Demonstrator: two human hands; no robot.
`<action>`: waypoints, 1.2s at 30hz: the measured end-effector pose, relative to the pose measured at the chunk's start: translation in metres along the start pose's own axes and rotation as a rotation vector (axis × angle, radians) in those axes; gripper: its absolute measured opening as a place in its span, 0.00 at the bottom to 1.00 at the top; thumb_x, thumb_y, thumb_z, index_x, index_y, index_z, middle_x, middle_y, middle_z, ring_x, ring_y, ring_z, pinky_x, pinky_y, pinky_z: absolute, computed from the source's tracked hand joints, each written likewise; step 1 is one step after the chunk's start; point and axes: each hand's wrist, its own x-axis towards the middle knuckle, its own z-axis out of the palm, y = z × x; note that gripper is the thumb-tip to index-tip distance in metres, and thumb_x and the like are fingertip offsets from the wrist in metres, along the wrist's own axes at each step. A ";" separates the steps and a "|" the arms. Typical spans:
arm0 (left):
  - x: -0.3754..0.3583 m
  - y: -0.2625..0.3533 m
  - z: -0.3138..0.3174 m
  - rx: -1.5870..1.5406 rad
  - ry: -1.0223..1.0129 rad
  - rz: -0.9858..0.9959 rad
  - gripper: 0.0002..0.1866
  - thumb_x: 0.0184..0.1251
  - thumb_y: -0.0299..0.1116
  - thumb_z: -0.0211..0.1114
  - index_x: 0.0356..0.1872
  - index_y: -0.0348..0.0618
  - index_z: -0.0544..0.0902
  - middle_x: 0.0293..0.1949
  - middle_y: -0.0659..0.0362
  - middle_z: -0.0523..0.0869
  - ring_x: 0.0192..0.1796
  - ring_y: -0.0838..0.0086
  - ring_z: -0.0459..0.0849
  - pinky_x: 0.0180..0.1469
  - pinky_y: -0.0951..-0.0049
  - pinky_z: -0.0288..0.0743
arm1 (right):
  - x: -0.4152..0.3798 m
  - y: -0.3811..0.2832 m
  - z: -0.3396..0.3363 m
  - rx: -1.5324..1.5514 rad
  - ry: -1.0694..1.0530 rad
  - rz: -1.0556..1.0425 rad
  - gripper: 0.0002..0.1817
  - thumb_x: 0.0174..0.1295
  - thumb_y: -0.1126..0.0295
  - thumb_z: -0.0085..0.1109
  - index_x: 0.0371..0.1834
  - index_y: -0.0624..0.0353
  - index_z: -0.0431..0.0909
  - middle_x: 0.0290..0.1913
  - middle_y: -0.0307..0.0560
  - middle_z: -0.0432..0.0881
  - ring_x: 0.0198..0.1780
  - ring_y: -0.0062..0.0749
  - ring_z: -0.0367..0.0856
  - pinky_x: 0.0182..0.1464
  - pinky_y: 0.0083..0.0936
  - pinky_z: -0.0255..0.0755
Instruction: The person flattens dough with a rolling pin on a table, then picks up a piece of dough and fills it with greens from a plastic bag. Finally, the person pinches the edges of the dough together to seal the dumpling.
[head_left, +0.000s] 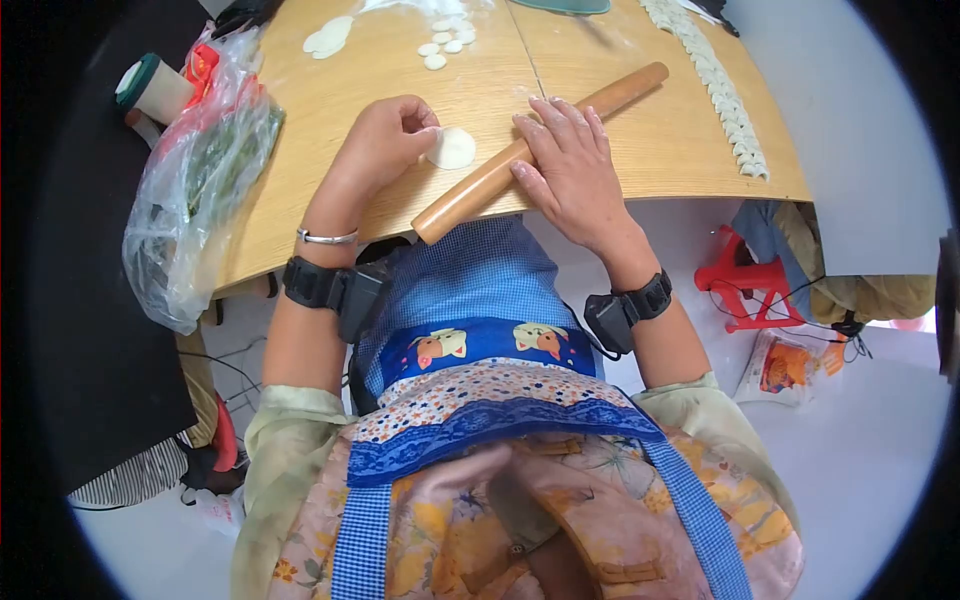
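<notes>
On the wooden table (370,75), near its front edge, lies a thin round dough wrapper (456,149). My left hand (392,140) pinches the wrapper's left edge between thumb and fingers. A wooden rolling pin (465,200) lies diagonally just right of the wrapper, its near end sticking out past the table edge. Across the middle of the pin, my right hand (572,165) holds it from above, the fingers over it and the thumb on the near side. Flour dusts the fingers of my right hand.
Several small dough discs (436,62) and overlapping wrappers (328,38) lie at the back, near scattered flour. A long row of folded dumplings (715,90) runs along the right side. A plastic bag (200,180) hangs at the left edge. A red stool (745,280) stands below right.
</notes>
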 end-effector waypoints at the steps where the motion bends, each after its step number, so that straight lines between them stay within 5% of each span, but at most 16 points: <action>1: 0.001 -0.001 0.002 -0.013 0.012 0.016 0.06 0.63 0.29 0.67 0.36 0.36 0.84 0.29 0.63 0.83 0.30 0.81 0.77 0.33 0.78 0.72 | 0.000 0.000 0.001 0.001 0.006 0.005 0.28 0.72 0.50 0.46 0.66 0.58 0.74 0.70 0.56 0.70 0.75 0.52 0.62 0.79 0.53 0.44; 13: 0.005 0.014 0.007 0.088 -0.023 -0.011 0.09 0.61 0.32 0.70 0.36 0.36 0.86 0.29 0.64 0.83 0.31 0.82 0.78 0.33 0.80 0.72 | 0.002 -0.002 0.001 -0.006 0.001 0.026 0.27 0.72 0.50 0.47 0.63 0.59 0.76 0.68 0.54 0.73 0.75 0.49 0.61 0.79 0.54 0.42; 28: 0.005 0.010 0.001 0.095 0.026 -0.052 0.11 0.64 0.35 0.69 0.34 0.35 0.87 0.24 0.63 0.82 0.27 0.82 0.76 0.29 0.76 0.71 | 0.068 -0.001 0.028 -0.022 -0.028 -0.049 0.29 0.73 0.50 0.45 0.64 0.62 0.75 0.69 0.58 0.73 0.74 0.53 0.65 0.75 0.51 0.54; 33: 0.014 0.001 -0.001 0.073 0.041 -0.032 0.10 0.65 0.35 0.69 0.34 0.37 0.87 0.24 0.64 0.82 0.27 0.82 0.76 0.29 0.76 0.71 | 0.106 -0.010 0.039 -0.008 -0.145 0.014 0.29 0.74 0.49 0.44 0.68 0.57 0.72 0.72 0.57 0.69 0.76 0.54 0.61 0.76 0.55 0.51; 36: 0.014 0.000 -0.003 -0.074 -0.021 -0.120 0.10 0.66 0.35 0.68 0.33 0.37 0.86 0.24 0.65 0.81 0.26 0.84 0.74 0.28 0.78 0.70 | 0.096 -0.010 0.042 -0.030 -0.022 0.004 0.29 0.74 0.49 0.43 0.69 0.55 0.72 0.73 0.56 0.68 0.77 0.54 0.60 0.76 0.57 0.50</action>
